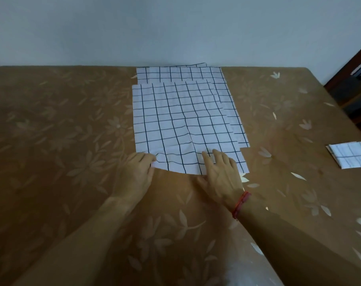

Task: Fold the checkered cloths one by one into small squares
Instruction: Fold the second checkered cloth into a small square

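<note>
A stack of white cloths with a dark grid lies flat in the middle of the table, the top cloth point(181, 120) slightly offset from the ones beneath point(223, 93). My left hand point(137, 174) pinches the top cloth's near left corner, which is lifted a little. My right hand point(220, 174) lies on the near edge toward the right corner, fingers straight on the fabric and thumb at the hem. A red thread band circles my right wrist. A folded checkered square point(348, 154) sits at the right side of the table.
The table point(62, 131) carries a brown covering with a pale leaf pattern and stands against a light wall. A dark wooden chair point(357, 79) stands off the far right corner.
</note>
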{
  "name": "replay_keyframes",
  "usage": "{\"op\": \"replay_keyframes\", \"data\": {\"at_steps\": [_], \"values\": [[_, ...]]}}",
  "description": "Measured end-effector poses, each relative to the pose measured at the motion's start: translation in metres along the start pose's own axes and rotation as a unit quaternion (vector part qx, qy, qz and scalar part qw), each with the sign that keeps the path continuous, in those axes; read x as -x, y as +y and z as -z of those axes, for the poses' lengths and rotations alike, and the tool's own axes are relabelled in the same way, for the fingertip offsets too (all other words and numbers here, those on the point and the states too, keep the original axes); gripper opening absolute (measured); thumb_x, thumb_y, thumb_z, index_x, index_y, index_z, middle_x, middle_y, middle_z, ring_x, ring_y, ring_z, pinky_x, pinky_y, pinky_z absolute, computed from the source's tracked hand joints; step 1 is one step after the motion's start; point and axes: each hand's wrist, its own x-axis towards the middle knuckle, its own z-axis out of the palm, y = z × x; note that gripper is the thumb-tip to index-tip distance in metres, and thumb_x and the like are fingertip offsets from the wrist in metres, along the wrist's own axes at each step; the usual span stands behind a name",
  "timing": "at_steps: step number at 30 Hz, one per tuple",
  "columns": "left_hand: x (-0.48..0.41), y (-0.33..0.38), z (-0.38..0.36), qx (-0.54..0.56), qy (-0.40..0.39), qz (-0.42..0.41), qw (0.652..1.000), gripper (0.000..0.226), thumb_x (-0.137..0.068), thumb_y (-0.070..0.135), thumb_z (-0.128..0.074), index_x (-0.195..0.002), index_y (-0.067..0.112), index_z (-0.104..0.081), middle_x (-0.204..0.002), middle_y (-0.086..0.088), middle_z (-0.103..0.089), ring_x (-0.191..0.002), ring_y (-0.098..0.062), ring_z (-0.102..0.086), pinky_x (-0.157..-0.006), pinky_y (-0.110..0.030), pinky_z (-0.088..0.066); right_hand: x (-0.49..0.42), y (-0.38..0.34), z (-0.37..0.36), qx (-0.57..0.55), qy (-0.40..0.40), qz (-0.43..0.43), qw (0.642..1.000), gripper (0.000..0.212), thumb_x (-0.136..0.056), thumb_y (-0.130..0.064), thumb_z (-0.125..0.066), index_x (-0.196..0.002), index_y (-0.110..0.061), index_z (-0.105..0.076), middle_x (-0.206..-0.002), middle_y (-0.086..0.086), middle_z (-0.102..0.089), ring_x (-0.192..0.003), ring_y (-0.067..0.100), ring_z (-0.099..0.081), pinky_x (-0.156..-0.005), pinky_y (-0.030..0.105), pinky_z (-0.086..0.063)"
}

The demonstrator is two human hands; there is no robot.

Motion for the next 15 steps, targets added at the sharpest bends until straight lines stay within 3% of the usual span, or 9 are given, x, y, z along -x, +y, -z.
{"op": "replay_keyframes", "data": {"at_steps": [3,5,11,15], "values": [[0.015,-0.002,0.018,-0.012,-0.011,-0.005,1.000,0.021,-0.084,0.000,-0.065,-0.102,0.010,-0.070,-0.087,0.000,-0.066,-0.080,-0.021,-0.059,-0.072,-0.034,-0.049,0.010,0.005,0.006,0.021,0.001,-0.005,1.000,0.034,-0.085,-0.019,-0.050,-0.118,-0.014,-0.055,-0.121,0.009,-0.055,-0.115,0.031,-0.051,-0.097,0.042,-0.038],[0.028,-0.002,0.030,-0.025,-0.016,-0.006,1.000,0.019,-0.080,-0.002,-0.069,-0.096,0.009,-0.072,-0.085,-0.001,-0.065,-0.079,-0.022,-0.060,-0.071,-0.036,-0.050,0.021,0.012,0.013,0.044,-0.031,-0.021,0.998,0.025,-0.088,-0.011,-0.047,-0.109,-0.016,-0.058,-0.115,0.003,-0.056,-0.113,0.028,-0.051,-0.095,0.038,-0.037],[0.072,0.002,0.064,-0.009,-0.034,0.012,0.999,0.016,-0.077,-0.004,-0.069,-0.085,0.010,-0.068,-0.085,0.001,-0.064,-0.078,-0.023,-0.060,-0.067,-0.034,-0.049,0.067,0.024,0.034,0.034,-0.026,-0.037,0.998,0.010,-0.082,-0.017,-0.057,-0.079,-0.023,-0.065,-0.086,-0.004,-0.068,-0.088,0.023,-0.060,-0.083,0.035,-0.039],[0.109,0.021,0.090,0.013,-0.029,0.048,0.998,0.004,-0.081,0.008,-0.068,-0.082,0.011,-0.068,-0.078,0.003,-0.064,-0.068,-0.017,-0.059,-0.060,-0.022,-0.040,0.109,0.018,0.059,0.000,0.002,-0.038,0.999,0.007,-0.074,-0.020,-0.064,-0.080,-0.023,-0.065,-0.068,0.001,-0.068,-0.069,0.025,-0.064,-0.072,0.034,-0.040]]}}
